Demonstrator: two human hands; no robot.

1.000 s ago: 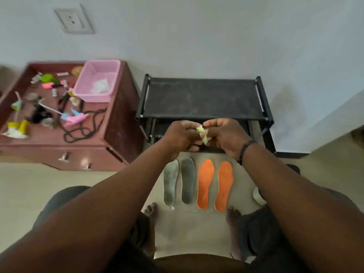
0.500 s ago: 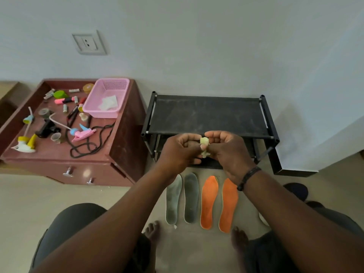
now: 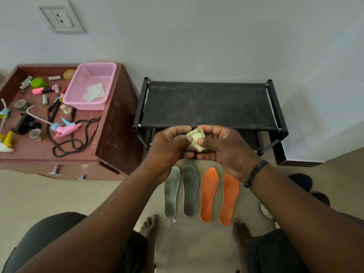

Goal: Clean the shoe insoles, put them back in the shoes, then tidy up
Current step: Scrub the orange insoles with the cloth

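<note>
Both hands raised together in front of the black shoe rack. Left hand and right hand curled around a crumpled pale-yellow wad — cloth or tissue, hard to say which — pinched between thumbs and fingertips, its lower part hidden behind the fingers. On the floor below, four insoles side by side, toes toward the rack: pale grey insole, dark grey insole, then two orange insoles, the toe of the rightmost covered by the right wrist. Dark shapes at the right edge, possibly shoes, mostly cut off by the forearm. To the left, a wooden cabinet with a pink basket holding white tissue, a pink spray nozzle and a black cord — small clutter beyond too fine to identify.
</note>
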